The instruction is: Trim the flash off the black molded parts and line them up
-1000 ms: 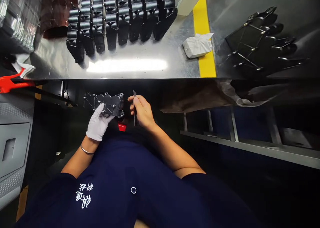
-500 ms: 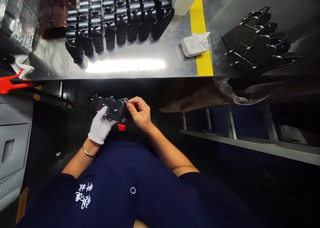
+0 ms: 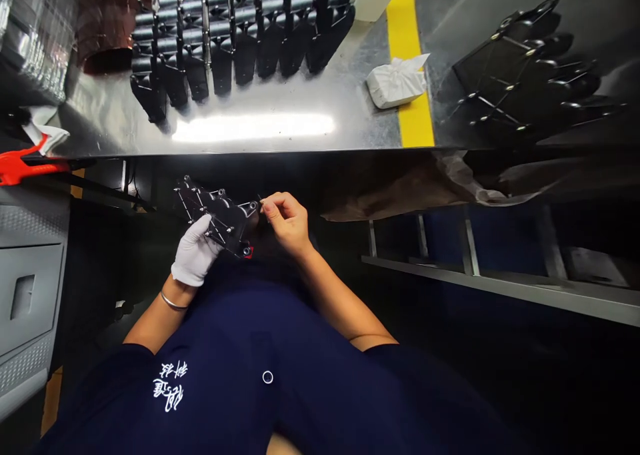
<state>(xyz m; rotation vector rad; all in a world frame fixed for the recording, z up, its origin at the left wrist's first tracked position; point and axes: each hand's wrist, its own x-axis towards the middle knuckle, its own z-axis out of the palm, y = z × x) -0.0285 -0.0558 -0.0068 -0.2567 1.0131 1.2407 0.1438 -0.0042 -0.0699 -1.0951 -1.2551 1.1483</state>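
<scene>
My left hand [image 3: 194, 254], in a white glove, grips a black moulded plastic part [image 3: 220, 216] by its lower edge. The part has several round lugs with metal rings along its rim and is held tilted over my lap, below the bench edge. My right hand [image 3: 289, 220], bare, is just off the part's right end with thumb and forefinger pinched. Something small, thin and dark pokes out at the fingertips, too small to name. A bit of red [image 3: 249, 251] shows behind the part's lower right corner.
Rows of similar black parts [image 3: 245, 48] stand on the metal bench [image 3: 150, 138]. Farther right are a white wrapped packet [image 3: 396, 82] on yellow tape [image 3: 417, 125] and more black parts [image 3: 510, 85]. A red-handled tool [image 3: 25, 165] lies at the left; a metal rail [image 3: 500, 285] runs below right.
The black part has turned, its right end tipping downward. My right hand has drawn slightly right, away from the part's upper corner, and a thin dark bit now shows at its fingertips.
</scene>
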